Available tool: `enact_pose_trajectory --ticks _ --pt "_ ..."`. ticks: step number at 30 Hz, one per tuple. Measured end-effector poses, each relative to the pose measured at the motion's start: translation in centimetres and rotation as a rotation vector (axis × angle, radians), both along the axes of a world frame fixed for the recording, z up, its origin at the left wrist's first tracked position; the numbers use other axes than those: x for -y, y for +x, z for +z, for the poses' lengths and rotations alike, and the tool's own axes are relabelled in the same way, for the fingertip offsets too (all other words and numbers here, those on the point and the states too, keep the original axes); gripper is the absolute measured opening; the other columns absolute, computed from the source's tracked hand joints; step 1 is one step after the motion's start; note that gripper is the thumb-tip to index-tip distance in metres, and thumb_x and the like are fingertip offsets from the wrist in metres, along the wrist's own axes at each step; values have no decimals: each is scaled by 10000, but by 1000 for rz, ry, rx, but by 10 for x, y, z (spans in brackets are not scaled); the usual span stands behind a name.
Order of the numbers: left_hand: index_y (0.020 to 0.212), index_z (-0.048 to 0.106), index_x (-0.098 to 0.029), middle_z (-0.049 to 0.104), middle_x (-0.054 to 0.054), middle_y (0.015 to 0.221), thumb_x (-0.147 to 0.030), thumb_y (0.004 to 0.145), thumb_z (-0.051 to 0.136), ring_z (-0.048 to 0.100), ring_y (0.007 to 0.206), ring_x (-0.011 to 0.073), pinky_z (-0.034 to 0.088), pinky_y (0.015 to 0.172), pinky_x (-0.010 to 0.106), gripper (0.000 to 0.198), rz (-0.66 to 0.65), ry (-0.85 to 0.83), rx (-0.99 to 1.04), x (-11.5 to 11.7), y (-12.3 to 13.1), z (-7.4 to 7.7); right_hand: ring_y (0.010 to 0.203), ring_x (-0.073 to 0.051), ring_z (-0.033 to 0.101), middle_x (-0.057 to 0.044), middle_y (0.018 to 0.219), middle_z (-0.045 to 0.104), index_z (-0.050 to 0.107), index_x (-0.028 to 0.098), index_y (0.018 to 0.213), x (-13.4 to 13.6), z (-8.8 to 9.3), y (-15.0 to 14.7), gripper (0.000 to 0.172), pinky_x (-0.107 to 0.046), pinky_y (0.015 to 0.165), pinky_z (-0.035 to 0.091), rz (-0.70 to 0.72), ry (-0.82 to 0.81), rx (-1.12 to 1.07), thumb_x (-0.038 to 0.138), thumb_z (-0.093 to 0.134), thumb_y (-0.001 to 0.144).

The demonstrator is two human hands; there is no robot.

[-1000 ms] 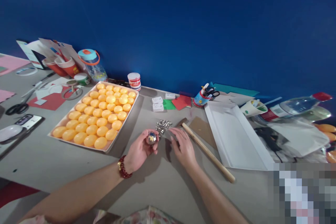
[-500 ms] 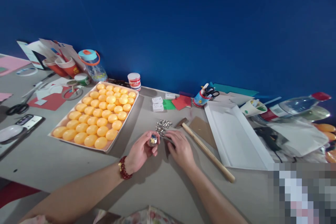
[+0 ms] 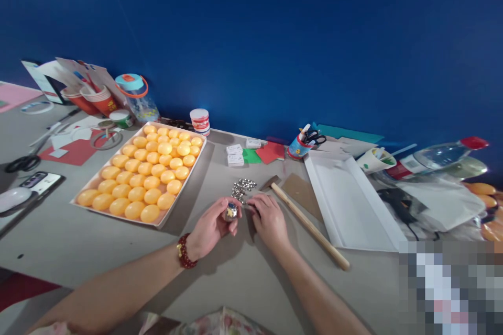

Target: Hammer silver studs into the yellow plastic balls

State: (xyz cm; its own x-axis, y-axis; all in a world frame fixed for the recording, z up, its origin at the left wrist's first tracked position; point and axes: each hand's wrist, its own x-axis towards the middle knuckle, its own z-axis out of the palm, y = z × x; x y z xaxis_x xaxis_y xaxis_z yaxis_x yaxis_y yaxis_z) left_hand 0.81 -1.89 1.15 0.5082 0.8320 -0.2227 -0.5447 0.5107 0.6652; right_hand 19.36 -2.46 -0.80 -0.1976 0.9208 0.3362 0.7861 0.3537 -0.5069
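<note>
My left hand (image 3: 212, 227) is closed around a small round ball (image 3: 231, 212). Shiny silver pieces cover much of the ball, and a yellow patch shows on its side. Close by on the right, my right hand (image 3: 271, 222) rests low on the table with bent fingers, its thumb a little apart from them. Its fingertips reach the near edge of a loose pile of silver thumbtacks (image 3: 242, 188), and they are too small to see in detail. A hammer (image 3: 310, 225) with a wooden handle lies just right of that hand.
Left stands a shallow box (image 3: 161, 224) of orange balls. Behind the tacks are small white boxes (image 3: 234, 160) and red paper (image 3: 271, 153). To the right are a pen cup (image 3: 298, 147), a white tray (image 3: 357, 204) and a plastic bottle (image 3: 440, 158). A blue wall (image 3: 251, 52) closes the back.
The ball has turned slightly in my left hand, so its yellow patch sits differently. My right hand has barely shifted beside the tacks. The whole view has moved a little.
</note>
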Motion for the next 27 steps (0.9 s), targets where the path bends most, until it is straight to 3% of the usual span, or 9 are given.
enact_pose_trajectory --ticks 5,10,14,20,27 --pt "995 644 -145 585 66 844 -426 911 499 521 576 121 451 586 293 327 -55 -9 41 3 2 0 895 -247 585 -80 917 659 645 201 895 2 -2 3 214 -404 826 475 -19 2 -26 92 464 864" --pt "1030 646 -147 589 90 936 -321 892 524 543 619 135 469 617 315 253 -87 -14 80 3 0 1 919 -232 630 -66 964 685 615 223 957 4 -3 8 169 -372 833 488 -45 -14 -176 198 449 935" --pt "1063 649 -151 588 95 986 -197 817 555 547 644 140 486 622 324 267 -90 -7 87 3 0 1 835 -197 645 -44 928 682 597 217 1025 7 -1 7 147 -313 759 507 -116 -120 -389 291 517 925" --pt "1114 637 -176 603 72 948 -218 830 568 552 642 139 520 654 362 295 -86 11 58 3 0 -1 600 -154 586 6 654 622 626 189 796 8 4 1 217 -265 571 469 -114 -340 -742 402 653 830" --pt "1094 601 -203 610 32 839 -255 851 605 596 654 143 473 672 310 248 -92 45 -2 4 0 -7 547 -128 579 24 638 618 611 192 766 10 14 -5 290 -262 568 472 -73 -568 -1145 413 789 701"
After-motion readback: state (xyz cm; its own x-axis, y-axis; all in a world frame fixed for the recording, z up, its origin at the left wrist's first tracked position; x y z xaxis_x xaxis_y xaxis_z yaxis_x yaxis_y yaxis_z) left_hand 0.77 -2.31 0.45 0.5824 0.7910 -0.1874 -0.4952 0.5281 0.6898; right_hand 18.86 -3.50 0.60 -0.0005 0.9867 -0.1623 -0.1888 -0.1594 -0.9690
